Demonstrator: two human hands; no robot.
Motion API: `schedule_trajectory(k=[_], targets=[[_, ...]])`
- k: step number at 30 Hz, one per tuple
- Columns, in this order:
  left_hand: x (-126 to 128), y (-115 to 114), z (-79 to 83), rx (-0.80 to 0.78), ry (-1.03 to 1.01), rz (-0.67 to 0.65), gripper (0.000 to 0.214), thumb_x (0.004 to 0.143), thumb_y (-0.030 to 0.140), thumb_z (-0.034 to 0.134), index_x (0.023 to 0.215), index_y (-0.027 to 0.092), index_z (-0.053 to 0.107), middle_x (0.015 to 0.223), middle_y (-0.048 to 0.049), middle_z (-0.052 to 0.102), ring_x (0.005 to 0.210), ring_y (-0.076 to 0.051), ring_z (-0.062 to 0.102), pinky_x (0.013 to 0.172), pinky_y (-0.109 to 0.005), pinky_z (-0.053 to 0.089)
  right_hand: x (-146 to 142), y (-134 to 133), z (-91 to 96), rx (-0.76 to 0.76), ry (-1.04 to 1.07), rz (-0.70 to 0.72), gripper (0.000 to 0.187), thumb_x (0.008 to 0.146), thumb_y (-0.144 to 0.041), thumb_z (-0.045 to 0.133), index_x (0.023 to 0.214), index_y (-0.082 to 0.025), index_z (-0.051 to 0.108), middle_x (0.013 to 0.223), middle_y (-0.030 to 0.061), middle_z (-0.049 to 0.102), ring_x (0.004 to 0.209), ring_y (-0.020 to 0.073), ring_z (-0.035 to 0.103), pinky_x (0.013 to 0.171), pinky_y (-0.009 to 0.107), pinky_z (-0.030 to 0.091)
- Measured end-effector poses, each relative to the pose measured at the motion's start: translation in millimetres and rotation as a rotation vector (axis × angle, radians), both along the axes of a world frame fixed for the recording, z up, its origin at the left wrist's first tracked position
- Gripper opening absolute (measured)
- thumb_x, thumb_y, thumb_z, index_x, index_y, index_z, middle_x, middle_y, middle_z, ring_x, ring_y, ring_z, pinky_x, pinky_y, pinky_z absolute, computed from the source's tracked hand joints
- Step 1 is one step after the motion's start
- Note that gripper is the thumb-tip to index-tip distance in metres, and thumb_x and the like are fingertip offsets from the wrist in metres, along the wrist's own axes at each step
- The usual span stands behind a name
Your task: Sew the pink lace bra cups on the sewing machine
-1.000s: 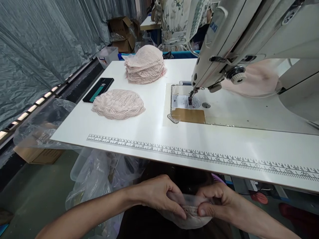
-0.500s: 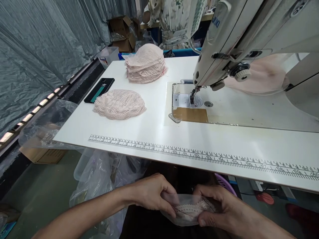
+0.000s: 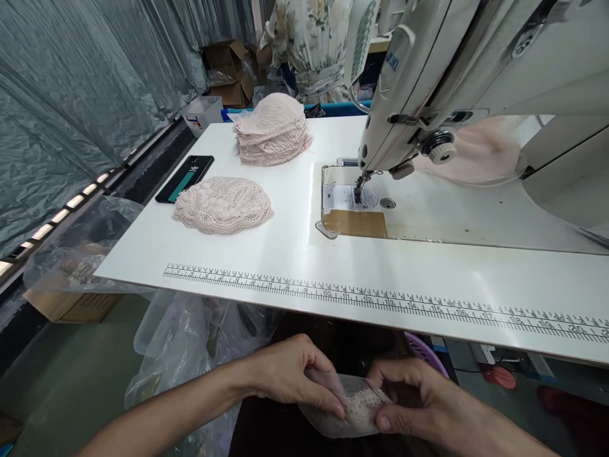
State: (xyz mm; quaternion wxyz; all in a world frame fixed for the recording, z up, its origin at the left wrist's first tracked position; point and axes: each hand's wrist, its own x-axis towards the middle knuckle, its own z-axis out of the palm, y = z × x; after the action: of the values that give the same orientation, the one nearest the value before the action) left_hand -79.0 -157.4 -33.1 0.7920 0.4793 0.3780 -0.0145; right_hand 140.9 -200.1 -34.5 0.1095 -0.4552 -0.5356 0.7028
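Note:
Between my two hands, below the table's front edge, is a pale pink lace piece (image 3: 359, 412) with sheer mesh and a scalloped edge. My left hand (image 3: 304, 374) pinches its left side between thumb and fingers. On the right side, my right hand (image 3: 412, 393) grips it with thumb and bent fingers. A similar lace piece (image 3: 223, 204) lies flat on the white table (image 3: 266, 257). Behind it stands a stack of pink lace pieces (image 3: 271, 136). Part of the held piece is hidden by my fingers.
A sewing machine (image 3: 404, 95) stands on the right, with pink fabric (image 3: 469, 152) behind its needle area. A dark phone (image 3: 184, 179) lies by the left edge. Plastic bags (image 3: 181, 343) hang below the table. A person in floral clothing (image 3: 314, 44) is beyond it.
My left fingers have shifted slightly right along the lace piece, and its edge has turned a little between my hands. The view has moved slightly; the table items stay put.

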Motion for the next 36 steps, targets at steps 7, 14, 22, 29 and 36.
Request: schedule_trajectory(k=[7,14,22,29,36], targets=[[-6.7,-1.1,1.2,0.021,0.033,0.014,0.025,0.058,0.034,0.079,0.072,0.014,0.072,0.062,0.0016,0.063,0.056,-0.008,0.054,0.057,-0.017,0.043,-3.2,0.1,7.1,0.032,0.005,-0.001,0.034,0.078,-0.05,0.06,0.071,-0.017,0.057,0.065,-0.0032,0.046,0.061,0.0102,0.04,0.055,0.021,0.032],[1.8,-2.4,11.9,0.125,0.044,-0.017,0.03,0.055,0.034,0.081,0.075,0.014,0.071,0.055,0.006,0.051,0.052,-0.005,0.041,0.049,-0.015,0.033,-5.8,-4.7,10.5,0.13,-0.13,0.028,0.027,0.085,-0.045,0.051,0.077,-0.021,0.058,0.071,-0.0021,0.05,0.068,0.0133,0.045,0.06,0.022,0.036],[3.3,1.7,13.9,0.144,0.047,-0.036,0.023,0.062,0.033,0.075,0.067,0.012,0.069,0.051,0.0054,0.048,0.048,-0.005,0.037,0.044,-0.015,0.029,-3.6,-3.2,15.6,0.091,-0.016,0.031,0.042,0.086,-0.058,0.042,0.078,-0.02,0.058,0.066,-0.0027,0.043,0.063,0.0127,0.04,0.057,0.022,0.033],[2.5,-2.4,11.4,0.183,0.086,-0.048,0.026,0.062,0.036,0.075,0.071,0.012,0.071,0.052,0.0046,0.05,0.048,-0.005,0.039,0.046,-0.016,0.031,-7.6,-5.5,11.8,0.126,-0.121,0.056,0.023,0.078,-0.043,0.058,0.075,-0.021,0.059,0.069,-0.0023,0.049,0.067,0.0138,0.045,0.061,0.023,0.035],[1.8,-2.3,9.0,0.246,0.079,-0.103,0.036,0.064,0.046,0.072,0.076,0.012,0.073,0.05,0.004,0.049,0.048,-0.006,0.039,0.045,-0.016,0.031,-6.3,-7.2,7.0,0.109,-0.115,0.045,0.024,0.083,-0.041,0.053,0.071,-0.02,0.06,0.065,-0.0028,0.045,0.062,0.0117,0.041,0.056,0.022,0.032]])
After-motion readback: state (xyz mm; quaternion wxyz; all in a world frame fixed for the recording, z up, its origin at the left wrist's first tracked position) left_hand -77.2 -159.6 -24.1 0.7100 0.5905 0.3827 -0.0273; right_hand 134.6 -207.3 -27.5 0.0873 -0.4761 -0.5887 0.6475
